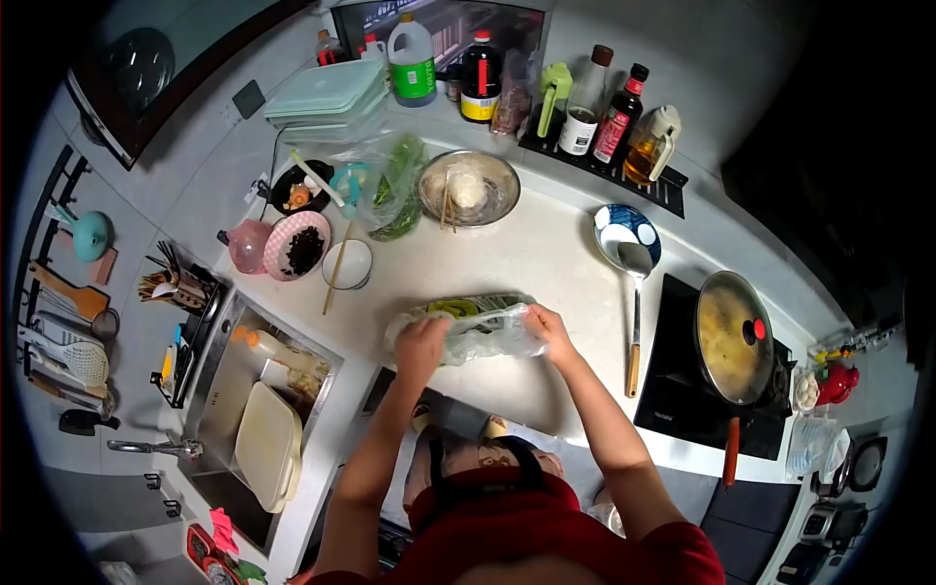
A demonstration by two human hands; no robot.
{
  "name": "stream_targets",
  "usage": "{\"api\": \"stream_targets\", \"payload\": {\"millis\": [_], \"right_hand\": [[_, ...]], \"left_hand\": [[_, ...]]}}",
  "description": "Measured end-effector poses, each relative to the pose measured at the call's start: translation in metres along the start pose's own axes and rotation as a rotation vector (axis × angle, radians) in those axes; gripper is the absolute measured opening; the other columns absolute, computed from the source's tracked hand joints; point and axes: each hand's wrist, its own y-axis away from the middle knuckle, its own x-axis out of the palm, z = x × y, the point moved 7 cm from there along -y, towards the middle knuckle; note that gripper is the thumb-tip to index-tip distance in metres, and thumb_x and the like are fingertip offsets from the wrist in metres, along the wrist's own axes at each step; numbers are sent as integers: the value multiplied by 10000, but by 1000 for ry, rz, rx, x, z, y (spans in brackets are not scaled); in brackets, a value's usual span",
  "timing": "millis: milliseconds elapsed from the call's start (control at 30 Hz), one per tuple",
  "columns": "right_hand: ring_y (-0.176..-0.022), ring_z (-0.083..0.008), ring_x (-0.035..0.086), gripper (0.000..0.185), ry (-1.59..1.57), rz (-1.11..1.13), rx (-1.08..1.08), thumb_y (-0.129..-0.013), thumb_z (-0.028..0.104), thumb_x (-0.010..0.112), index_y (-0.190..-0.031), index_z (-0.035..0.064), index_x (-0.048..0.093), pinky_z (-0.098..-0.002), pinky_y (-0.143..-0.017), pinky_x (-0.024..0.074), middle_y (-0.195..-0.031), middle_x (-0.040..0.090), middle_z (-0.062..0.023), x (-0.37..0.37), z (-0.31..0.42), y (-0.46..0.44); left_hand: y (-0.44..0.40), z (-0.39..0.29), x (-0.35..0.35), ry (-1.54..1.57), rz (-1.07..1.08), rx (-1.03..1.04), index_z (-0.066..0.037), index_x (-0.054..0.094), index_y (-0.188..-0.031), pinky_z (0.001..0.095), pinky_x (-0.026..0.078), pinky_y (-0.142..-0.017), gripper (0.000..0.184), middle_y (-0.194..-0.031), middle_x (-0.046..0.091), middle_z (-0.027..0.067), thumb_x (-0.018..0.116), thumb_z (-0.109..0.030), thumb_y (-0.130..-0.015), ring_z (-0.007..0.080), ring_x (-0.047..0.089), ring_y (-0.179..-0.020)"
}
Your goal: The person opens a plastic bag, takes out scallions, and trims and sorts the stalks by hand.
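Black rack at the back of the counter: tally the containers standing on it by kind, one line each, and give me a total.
Capped bottles: 2 (white-labelled bottle, red-labelled bottle)
Handled jugs: 2 (green-handled jug, cream-handled jug)
Total on the black rack: 4

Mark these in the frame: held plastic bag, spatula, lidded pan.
Held plastic bag (494, 332): head view, on its clear film.
Spatula (634, 369): head view, on its wooden handle.
Lidded pan (725, 349): head view, on its glass lid.
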Motion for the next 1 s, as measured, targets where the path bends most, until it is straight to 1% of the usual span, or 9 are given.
{"api": "stream_targets", "payload": {"millis": [167, 200, 300, 433, 600, 700, 767, 833, 1000], "right_hand": [[-580, -56, 431, 114, 41, -456, -312, -788, 78, 491, -821, 35, 590, -211, -509, 347, -667, 522, 28, -49, -6, 13], [-523, -63, 417, 154, -66, -455, -48, -742, 35, 467, -817, 27, 601, -225, -462, 331, -616, 510, 20, -55, 25, 28], [-483, -70, 395, 161, -82, -404, -28, -751, 42, 458, -814, 23, 605, -232, -435, 314, -580, 499, 13, -63, 14, 26], [-464, -67, 387, 181, 124, -580, -164, -820, 109, 451, -781, 28, 608, -220, -424, 301, -556, 471, 24, -87, -10, 12], [-533, -116, 477, 149, -320, -655, 388, -809, 125, 484, -785, 16, 582, -237, -466, 375, -629, 528, -48, -120, -69, 4], [-777, -182, 536, 163, 265, -1052, -215, -788, 107, 512, -900, -8, 544, -298, -697, 434, -850, 566, -131, -107, -16, 7], [-964, -257, 513, 229, 439, -892, -574, -756, 113, 545, -936, -29, 551, -383, -874, 372, -956, 573, -162, -53, 102, 37], [-960, -272, 519, 309, 676, -301, -809, -775, 131, 524, -1058, 6, 534, -418, -951, 304, -957, 583, -145, 14, 114, 32], [-1010, -233, 507, 341, 1507, 311, -25, -830, 170, 435, -1159, 112, 504, -539, -1012, 117, -1003, 591, -64, 66, 40, 18]], "left_hand": [[-38, -80, -43, -296, -446, 141, -117, 578, -994, 439, 367, -834, 286, -1066, 520, 77, 597, -104, -708, 250, 478, -974], [-41, -92, -38, -239, -425, 228, -98, 560, -1029, 465, 329, -898, 327, -1074, 518, 51, 615, -151, -711, 232, 463, -1013], [-38, -129, 7, -212, 110, 532, -98, 541, -1069, 454, 308, -938, 354, -1128, 509, 71, 610, -201, -737, 280, 442, -1081], [-34, -81, 59, -726, 253, 605, -97, 615, -841, 496, 273, -970, 195, -1172, 496, 59, 641, -232, -702, 210, 412, -1148], [17, -95, 39, -314, 250, 794, -89, 601, -709, 487, 280, -970, 165, -924, 581, 77, 614, -251, -737, 212, 516, -965], [38, -79, 33, -387, 496, 560, -87, 594, -716, 483, 310, -938, 207, -651, 564, 67, 547, -276, -787, 237, 570, -722], [50, -58, 31, -418, 494, 364, -84, 595, -723, 478, 339, -902, 256, -522, 528, 70, 496, -300, -818, 257, 558, -581], [59, -29, 34, -403, 334, 216, -81, 600, -723, 460, 366, -869, 326, -453, 493, 93, 451, -348, -838, 282, 521, -466], [82, 35, 25, -666, 277, -330, -76, 537, -1037, 430, 425, -772, 328, -561, 569, 88, 418, -316, -846, 307, 574, -555]]}}
